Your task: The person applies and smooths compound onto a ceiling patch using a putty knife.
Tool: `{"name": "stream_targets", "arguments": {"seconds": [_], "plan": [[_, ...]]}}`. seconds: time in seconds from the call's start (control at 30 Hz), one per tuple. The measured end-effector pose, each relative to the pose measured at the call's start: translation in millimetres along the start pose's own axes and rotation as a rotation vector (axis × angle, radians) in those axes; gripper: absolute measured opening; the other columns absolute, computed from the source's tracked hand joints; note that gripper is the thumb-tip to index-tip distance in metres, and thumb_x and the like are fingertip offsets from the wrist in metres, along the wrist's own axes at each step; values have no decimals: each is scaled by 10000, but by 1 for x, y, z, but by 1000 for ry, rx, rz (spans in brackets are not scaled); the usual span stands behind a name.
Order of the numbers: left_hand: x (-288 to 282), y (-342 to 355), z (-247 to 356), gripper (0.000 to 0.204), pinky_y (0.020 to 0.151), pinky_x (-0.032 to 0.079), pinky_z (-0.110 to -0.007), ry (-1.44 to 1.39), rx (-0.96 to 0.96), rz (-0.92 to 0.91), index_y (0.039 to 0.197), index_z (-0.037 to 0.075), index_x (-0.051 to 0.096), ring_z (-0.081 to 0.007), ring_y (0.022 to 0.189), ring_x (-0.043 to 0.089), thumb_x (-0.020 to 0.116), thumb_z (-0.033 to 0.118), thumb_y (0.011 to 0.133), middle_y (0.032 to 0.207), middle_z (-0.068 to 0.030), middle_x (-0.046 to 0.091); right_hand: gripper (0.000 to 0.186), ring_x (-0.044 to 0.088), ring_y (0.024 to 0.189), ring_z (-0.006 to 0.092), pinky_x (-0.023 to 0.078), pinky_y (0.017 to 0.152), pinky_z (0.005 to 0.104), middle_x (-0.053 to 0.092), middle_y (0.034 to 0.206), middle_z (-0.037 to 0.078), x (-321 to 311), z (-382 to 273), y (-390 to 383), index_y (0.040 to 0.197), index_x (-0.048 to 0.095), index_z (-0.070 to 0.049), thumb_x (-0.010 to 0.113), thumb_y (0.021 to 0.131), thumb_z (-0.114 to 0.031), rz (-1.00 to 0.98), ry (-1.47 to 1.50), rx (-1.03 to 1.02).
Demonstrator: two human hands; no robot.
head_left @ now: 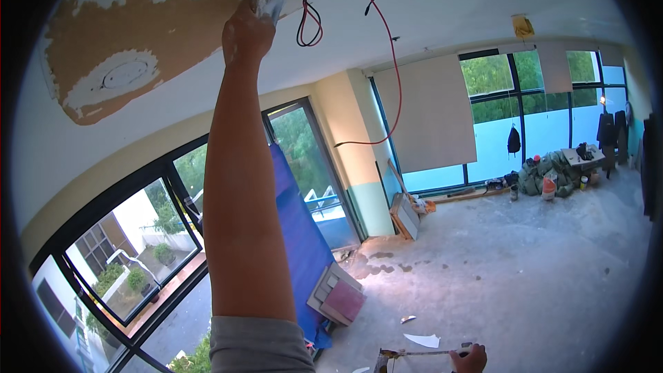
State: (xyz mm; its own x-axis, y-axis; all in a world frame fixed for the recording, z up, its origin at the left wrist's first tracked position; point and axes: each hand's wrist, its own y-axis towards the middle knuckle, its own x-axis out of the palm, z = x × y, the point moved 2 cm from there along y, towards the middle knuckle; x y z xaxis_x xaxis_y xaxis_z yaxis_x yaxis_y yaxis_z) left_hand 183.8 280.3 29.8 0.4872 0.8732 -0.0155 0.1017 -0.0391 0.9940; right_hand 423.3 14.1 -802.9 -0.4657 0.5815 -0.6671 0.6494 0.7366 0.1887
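Note:
My left hand [247, 31] is raised to the ceiling, closed on a small putty knife [271, 7] whose pale blade presses against the white ceiling at the edge of a scraped patch [138, 41]. The patch shows brown bare board with white filler smears and a round outline. Red and black wires [311, 14] hang from the ceiling just right of the blade. At the bottom edge my right hand [469, 358] grips a thin metal bar [414, 354], seemingly the top of a ladder or stand.
A blue panel [300, 235] leans against the dark-framed windows [138, 235], with pink and white boards [338, 297] at its foot. Wooden boards [406, 214] lean by the corner. A grey blind [431, 114] covers part of the far glazing. Bags and buckets [549, 174] lie on the dusty concrete floor [525, 269].

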Motion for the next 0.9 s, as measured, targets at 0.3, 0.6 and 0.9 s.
{"name": "stream_targets", "arguments": {"seconds": [0.3, 0.6, 0.9], "plan": [[20, -13, 25, 459, 901, 470, -439, -219, -364, 120, 1036, -94, 586, -446, 1012, 593, 538, 261, 748, 1042, -326, 608, 621, 597, 895, 348, 499, 774, 440, 629, 910, 177, -19, -22, 0, 966, 609, -68, 719, 659, -596, -32, -154, 53], [31, -4, 35, 459, 879, 486, -415, -279, -430, 175, 1015, -131, 567, -406, 975, 620, 529, 246, 755, 1043, -321, 605, 587, 591, 874, 350, 496, 760, 447, 617, 891, 157, -27, -34, 1, 962, 600, -74, 737, 661, -559, -15, -65, 56], [56, 2, 40, 396, 777, 531, -390, -318, -513, 76, 1098, -90, 463, -312, 911, 640, 540, 159, 800, 1007, -228, 617, 493, 592, 871, 327, 494, 764, 435, 626, 903, 136, -36, -47, 0, 979, 626, -108, 739, 691, -491, 10, -32, 40]]}}
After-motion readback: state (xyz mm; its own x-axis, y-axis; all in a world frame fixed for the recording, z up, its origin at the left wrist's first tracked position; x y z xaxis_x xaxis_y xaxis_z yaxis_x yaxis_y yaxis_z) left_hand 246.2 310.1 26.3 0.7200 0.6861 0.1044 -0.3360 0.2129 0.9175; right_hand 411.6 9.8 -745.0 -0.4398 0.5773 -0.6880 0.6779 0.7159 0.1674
